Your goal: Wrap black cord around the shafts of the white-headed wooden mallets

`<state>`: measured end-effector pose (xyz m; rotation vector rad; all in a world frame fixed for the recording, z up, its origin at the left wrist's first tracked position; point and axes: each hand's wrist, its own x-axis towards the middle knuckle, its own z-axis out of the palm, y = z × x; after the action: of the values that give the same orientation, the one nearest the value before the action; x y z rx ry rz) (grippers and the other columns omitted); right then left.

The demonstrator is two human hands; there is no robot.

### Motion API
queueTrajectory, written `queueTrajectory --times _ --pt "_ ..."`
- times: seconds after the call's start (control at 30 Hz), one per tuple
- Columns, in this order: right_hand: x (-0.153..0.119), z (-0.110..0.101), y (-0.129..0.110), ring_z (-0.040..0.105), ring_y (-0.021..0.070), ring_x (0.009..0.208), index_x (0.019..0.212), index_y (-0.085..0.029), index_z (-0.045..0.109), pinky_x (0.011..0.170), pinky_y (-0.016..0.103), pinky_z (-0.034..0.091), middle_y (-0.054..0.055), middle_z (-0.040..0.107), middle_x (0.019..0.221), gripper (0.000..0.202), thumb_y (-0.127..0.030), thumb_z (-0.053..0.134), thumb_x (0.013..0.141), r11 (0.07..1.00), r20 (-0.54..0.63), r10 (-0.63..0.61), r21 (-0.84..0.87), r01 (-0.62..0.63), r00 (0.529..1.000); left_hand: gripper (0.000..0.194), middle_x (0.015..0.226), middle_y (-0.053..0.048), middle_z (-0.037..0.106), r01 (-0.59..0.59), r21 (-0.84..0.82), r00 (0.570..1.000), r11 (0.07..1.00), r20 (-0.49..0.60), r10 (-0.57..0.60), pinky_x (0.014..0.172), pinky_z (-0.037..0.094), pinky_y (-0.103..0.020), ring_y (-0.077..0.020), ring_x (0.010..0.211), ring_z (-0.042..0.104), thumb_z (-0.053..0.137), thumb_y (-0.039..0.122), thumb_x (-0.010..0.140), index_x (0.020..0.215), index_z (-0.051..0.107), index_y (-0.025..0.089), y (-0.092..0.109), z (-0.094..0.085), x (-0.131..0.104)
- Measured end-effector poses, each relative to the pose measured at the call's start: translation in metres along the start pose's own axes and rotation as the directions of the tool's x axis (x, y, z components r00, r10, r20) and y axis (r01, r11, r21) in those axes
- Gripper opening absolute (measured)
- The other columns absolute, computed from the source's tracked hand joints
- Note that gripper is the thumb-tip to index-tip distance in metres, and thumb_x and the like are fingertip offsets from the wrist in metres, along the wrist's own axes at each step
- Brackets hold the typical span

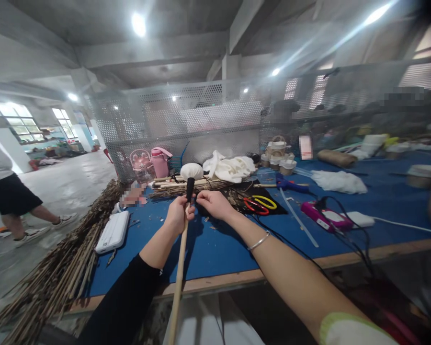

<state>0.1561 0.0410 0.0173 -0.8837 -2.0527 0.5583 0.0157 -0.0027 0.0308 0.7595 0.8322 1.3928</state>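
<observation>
My left hand (180, 211) is wrapped round a long pale wooden stick (180, 268) just below a black sleeve or wrapping (190, 188). The stick slants up from the bottom edge, and a round white padded head (191, 171) tops it. Just right of the stick is my right hand (213, 203), fingers pinched together; what is between them, if anything, is too small to see. Red-and-yellow-handled scissors (260, 205) lie on a black cloth to its right. Behind both hands is a bundle of thin twigs (168, 190), beside crumpled white cloth (228, 166).
A blue-topped table (215, 254) carries a white power bank (113, 232), a blue glue gun (290, 184), a clear glue stick (300, 220) and a magenta device (325, 217) with cables. Long dry stalks (68, 258) lean along the left edge. Another person stands at far left.
</observation>
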Motion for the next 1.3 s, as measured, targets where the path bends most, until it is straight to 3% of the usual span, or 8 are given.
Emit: queueTrajectory --times 0.23,0.37,0.5,0.63,0.77,0.97,1.1,1.3 --pt "0.0 -0.001 0.002 0.054 0.0134 0.068 0.084 -0.021 0.067 0.062 0.022 0.035 0.001 0.066 0.078 0.02 -0.028 0.048 0.083 0.984 -0.005 -0.037 -0.176 0.036 0.999 0.024 0.055 0.005 0.039 -0.087 0.075 0.995 0.993 0.059 0.083 0.037 0.03 -0.013 -0.0037 0.042 0.039 0.056 0.007 0.064 0.087 0.052 0.011 -0.002 -0.002 0.003" --pt "-0.002 -0.004 0.004 0.057 0.0147 0.07 0.082 -0.022 0.067 0.063 0.023 0.036 0.001 0.067 0.078 0.02 -0.028 0.048 0.083 0.974 -0.003 0.008 -0.228 -0.008 1.0 0.025 0.062 0.003 0.046 0.034 0.19 0.996 0.981 0.073 -0.049 0.045 0.041 -0.017 -0.0047 0.046 0.045 0.058 0.015 0.072 0.096 0.052 0.016 0.0 -0.004 -0.002" --pt "-0.001 -0.006 0.006 0.055 0.0156 0.073 0.073 -0.019 0.067 0.067 0.025 0.037 0.004 0.064 0.078 0.017 -0.023 0.051 0.079 0.969 -0.05 0.016 -0.246 -0.028 0.999 0.017 0.057 0.007 0.038 0.087 0.275 0.993 0.957 0.048 -0.104 0.033 0.021 -0.011 -0.0019 0.035 0.031 0.055 0.023 0.077 0.093 0.05 0.02 0.001 -0.001 -0.007" --pt "0.002 0.004 0.002 0.052 0.0152 0.078 0.062 -0.016 0.058 0.073 0.027 0.038 0.005 0.06 0.078 0.013 -0.015 0.052 0.073 1.0 -0.058 0.002 0.004 -0.001 0.998 0.011 0.053 0.006 0.037 0.025 0.248 0.997 0.968 -0.082 -0.004 0.033 0.014 -0.012 -0.0017 0.034 0.027 0.049 0.022 0.076 0.072 0.04 0.018 0.002 0.002 -0.004" --pt "0.001 0.018 -0.001 0.038 0.0091 0.045 0.07 -0.019 0.048 0.05 0.022 0.034 -0.005 0.043 0.052 0.011 -0.023 0.043 0.078 0.821 0.087 0.327 0.468 -0.328 0.941 0.017 0.054 0.007 0.038 -0.039 0.246 0.996 0.969 -0.063 0.056 0.033 0.015 -0.012 -0.0015 0.035 0.027 0.052 0.024 0.072 0.07 0.036 0.019 0.004 0.001 -0.003" --pt "0.002 0.017 0.005 0.051 0.0104 0.066 0.082 -0.019 0.054 0.06 0.021 0.037 -0.001 0.056 0.074 0.014 -0.03 0.052 0.076 0.75 0.069 0.362 0.571 -0.335 0.93 0.02 0.057 0.007 0.041 -0.026 0.362 0.999 0.932 -0.026 0.038 0.034 0.015 -0.012 -0.0022 0.035 0.03 0.054 0.031 0.075 0.079 0.038 0.021 0.0 0.001 -0.005" --pt "0.001 0.021 0.0 0.055 0.0118 0.069 0.09 -0.019 0.052 0.064 0.023 0.041 0.0 0.057 0.076 0.032 -0.049 0.05 0.078 0.562 0.185 0.335 0.748 -0.353 0.924 0.017 0.055 0.007 0.041 -0.017 0.445 0.999 0.895 -0.024 0.03 0.034 0.016 -0.013 -0.0024 0.035 0.031 0.054 0.03 0.075 0.078 0.04 0.02 -0.007 0.002 -0.006" --pt "-0.002 0.026 -0.009 0.046 0.0095 0.051 0.071 -0.015 0.054 0.053 0.023 0.037 -0.001 0.055 0.059 0.03 -0.044 0.058 0.073 0.767 0.044 0.337 0.566 -0.302 0.94 0.021 0.054 0.006 0.043 -0.031 0.437 0.997 0.899 -0.055 0.061 0.033 0.018 -0.014 -0.0037 0.035 0.033 0.058 0.032 0.072 0.081 0.043 0.02 -0.006 0.001 -0.006"
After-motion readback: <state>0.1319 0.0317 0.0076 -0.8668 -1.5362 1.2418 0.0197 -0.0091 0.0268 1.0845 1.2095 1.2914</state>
